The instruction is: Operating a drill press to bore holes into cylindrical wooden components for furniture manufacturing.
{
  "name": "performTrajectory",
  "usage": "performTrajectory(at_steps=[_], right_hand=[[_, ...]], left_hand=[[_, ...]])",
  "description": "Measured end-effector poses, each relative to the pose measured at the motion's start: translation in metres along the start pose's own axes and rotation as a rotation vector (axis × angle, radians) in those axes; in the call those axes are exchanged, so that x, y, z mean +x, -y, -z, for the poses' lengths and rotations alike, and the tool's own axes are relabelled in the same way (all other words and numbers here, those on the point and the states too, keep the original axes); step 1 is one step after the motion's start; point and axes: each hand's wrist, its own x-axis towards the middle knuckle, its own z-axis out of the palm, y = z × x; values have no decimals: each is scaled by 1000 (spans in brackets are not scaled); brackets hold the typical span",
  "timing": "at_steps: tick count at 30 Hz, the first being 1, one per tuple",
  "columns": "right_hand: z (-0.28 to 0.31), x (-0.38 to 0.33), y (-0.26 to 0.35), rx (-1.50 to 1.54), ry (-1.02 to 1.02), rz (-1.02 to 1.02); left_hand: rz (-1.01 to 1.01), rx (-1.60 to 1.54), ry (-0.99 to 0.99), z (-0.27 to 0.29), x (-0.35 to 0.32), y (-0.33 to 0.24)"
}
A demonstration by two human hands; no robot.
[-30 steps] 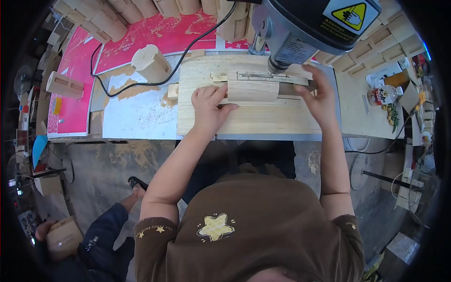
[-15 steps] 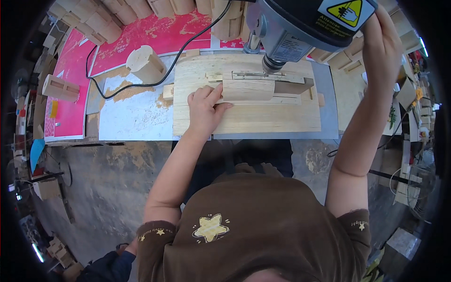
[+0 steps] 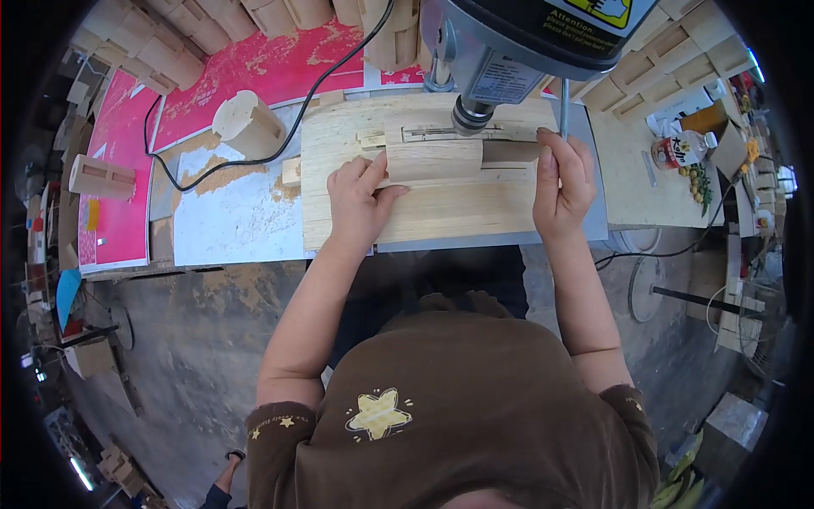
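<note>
The left hand (image 3: 360, 199) lies just left of the frame's centre, palm down and fingers spread loosely, pressing on the left end of a small wooden block (image 3: 434, 159); it grips nothing, only holds the block flat, the thumb reaching along the block's lower edge. The right hand (image 3: 561, 182) is right of centre, curled closed round the lower end of a thin metal lever (image 3: 565, 109) that rises toward the top of the frame; the fingers wrap the rod and the thumb lies along it.

The block sits at upper centre, resting on a broad wooden board (image 3: 441, 212) and directly beneath the chuck (image 3: 471, 116) of a drill press (image 3: 526, 34), whose grey head fills the top centre and upper right; whether the bit touches the wood cannot be told. The board lies on a grey metal table (image 3: 593, 225), its edge showing lower right of the board.

To the left of the board a pale sheet strewn with sawdust (image 3: 229, 212) covers the bench; a black cable (image 3: 280, 144) loops over it toward the upper centre; a rounded wooden piece (image 3: 246, 123) stands in the upper left, over a pink mat (image 3: 127, 195). At far right a bottle (image 3: 678, 151) lies on another bench.
</note>
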Motion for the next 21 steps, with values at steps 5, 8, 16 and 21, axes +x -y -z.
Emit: performTrajectory(at_steps=[5,8,16,21], right_hand=[[9,8,1,-15,-3,41],[37,46,15,-3,-88,114],[19,198,-19,71,82,-26],[53,188,11,284,235,-276]], left_hand=[[14,1,-3,-2,-2,2],[25,-12,2,-1,-6,0],[21,14,3,-30,5,-33],[13,67,-14,-26,1,-29]])
